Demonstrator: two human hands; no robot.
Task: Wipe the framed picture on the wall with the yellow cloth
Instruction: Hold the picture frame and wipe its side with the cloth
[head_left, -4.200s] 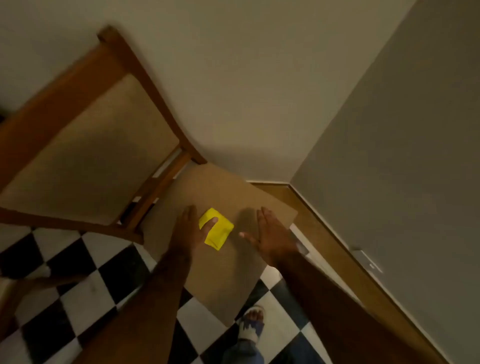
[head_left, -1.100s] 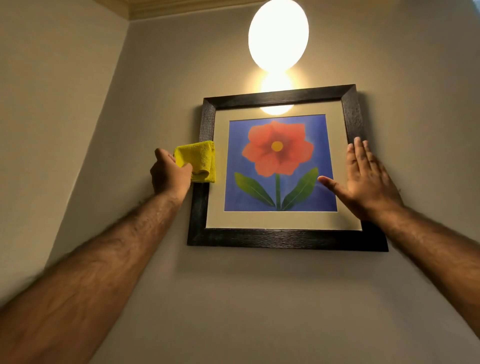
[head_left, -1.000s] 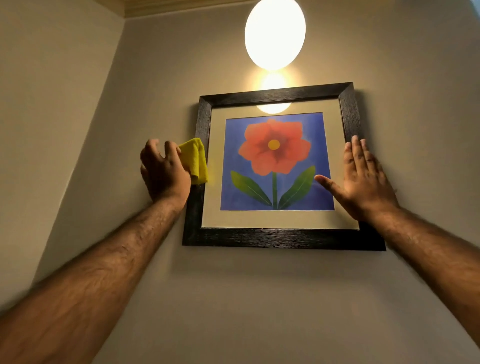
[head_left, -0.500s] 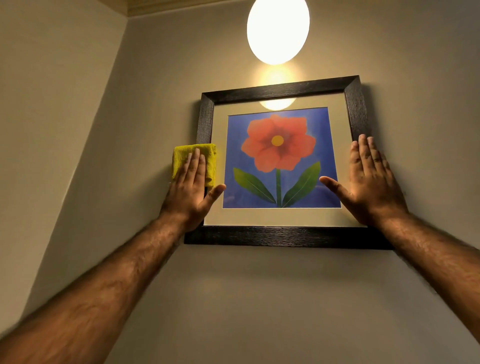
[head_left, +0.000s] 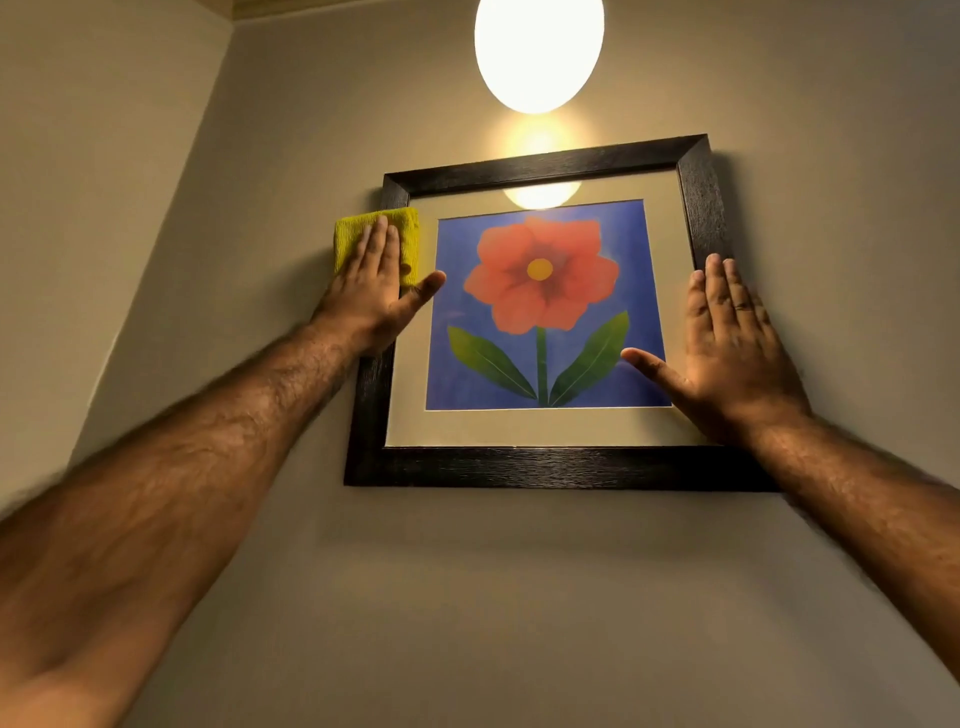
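A framed picture with a dark wooden frame hangs on the wall, showing a red flower on blue. The folded yellow cloth lies flat over the upper part of the frame's left side. My left hand presses on the cloth with flat fingers, thumb out over the mat. My right hand rests flat and open on the frame's right side, thumb over the picture's lower right corner.
A bright round lamp glows above the frame and reflects in the glass. A side wall meets the picture wall in a corner to the left. Bare wall lies below the frame.
My left hand brought the cloth up from a chair seat, laid it flat against the frame's left side and has slid it upward. My right hand stays on the right side.
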